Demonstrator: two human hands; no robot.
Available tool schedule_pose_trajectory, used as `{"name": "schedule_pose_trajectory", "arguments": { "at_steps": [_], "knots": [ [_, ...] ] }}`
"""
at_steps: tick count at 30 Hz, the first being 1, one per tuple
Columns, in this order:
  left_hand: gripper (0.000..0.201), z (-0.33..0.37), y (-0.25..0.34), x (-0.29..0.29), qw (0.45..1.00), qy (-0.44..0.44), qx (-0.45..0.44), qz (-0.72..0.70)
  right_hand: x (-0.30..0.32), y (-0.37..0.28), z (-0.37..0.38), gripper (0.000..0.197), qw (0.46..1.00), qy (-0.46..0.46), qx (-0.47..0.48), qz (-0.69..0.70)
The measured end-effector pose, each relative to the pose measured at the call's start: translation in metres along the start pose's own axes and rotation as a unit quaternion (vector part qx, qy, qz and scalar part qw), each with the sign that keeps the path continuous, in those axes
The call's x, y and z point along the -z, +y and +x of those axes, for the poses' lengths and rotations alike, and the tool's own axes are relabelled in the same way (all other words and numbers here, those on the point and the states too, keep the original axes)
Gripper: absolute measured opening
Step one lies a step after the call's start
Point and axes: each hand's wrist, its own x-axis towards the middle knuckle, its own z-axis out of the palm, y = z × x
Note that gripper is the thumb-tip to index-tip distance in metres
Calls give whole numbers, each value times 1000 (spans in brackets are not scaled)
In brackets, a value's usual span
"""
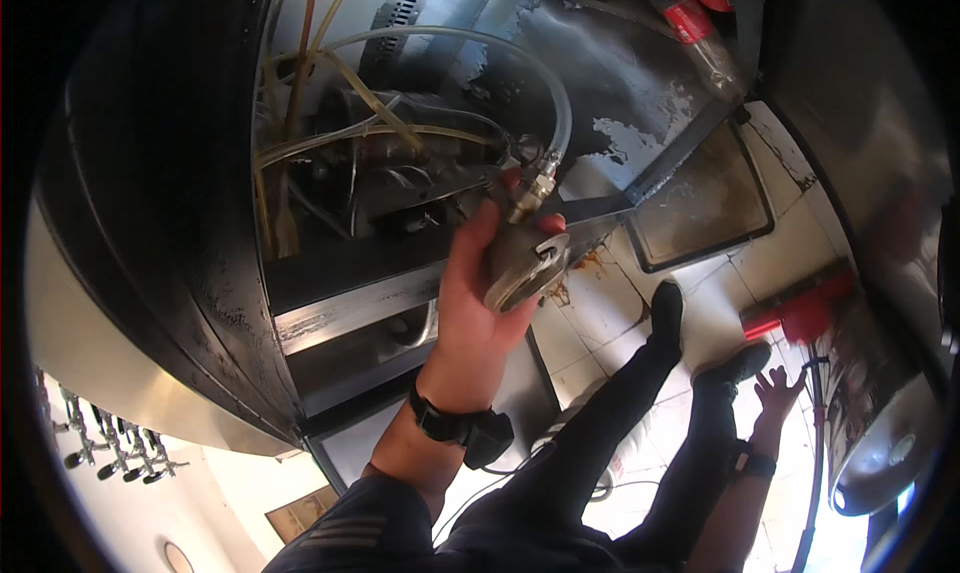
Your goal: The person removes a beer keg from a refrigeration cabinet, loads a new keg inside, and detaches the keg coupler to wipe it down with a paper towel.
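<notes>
My left hand [478, 278] is closed around a metal keg coupler [528, 263], whose round, slotted face is tilted toward me. From the fitting at its top a clear hose [560, 93] arches up and back into the open steel cabinet [350, 298]. The fingers wrap the far side of the coupler and are partly hidden by it. Low on the right, my right hand [776, 391] hangs with its fingers spread and nothing in it. Closest to it is a dark upright pole [815, 453]; I cannot tell whether the fingertips touch it.
Yellowed tubes [375, 103] tangle inside the cabinet. A plastic bottle with a red label [695, 38] lies at the far right. A black-rimmed tray [700, 198] rests on the tiled floor, near a red squeegee head [800, 308]. Several taps [115, 443] show at lower left.
</notes>
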Motion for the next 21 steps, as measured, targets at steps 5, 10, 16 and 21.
{"name": "schedule_pose_trajectory", "arguments": {
  "at_steps": [5,10,16,21],
  "knots": [
    [41,3,-8,3,999,17,-12,28,-45,29,-3,60,980,-179,28,-88],
    [42,5,-14,15,999,7,-31,42,-91,61,-43,46,957,-274,4,-95],
    [40,11,-22,17,997,10,-42,66,-94,43,-34,29,953,-278,42,-112],
    [41,9,-25,16,998,4,-45,45,-106,33,-49,22,930,-307,61,-192]
  ]
}}
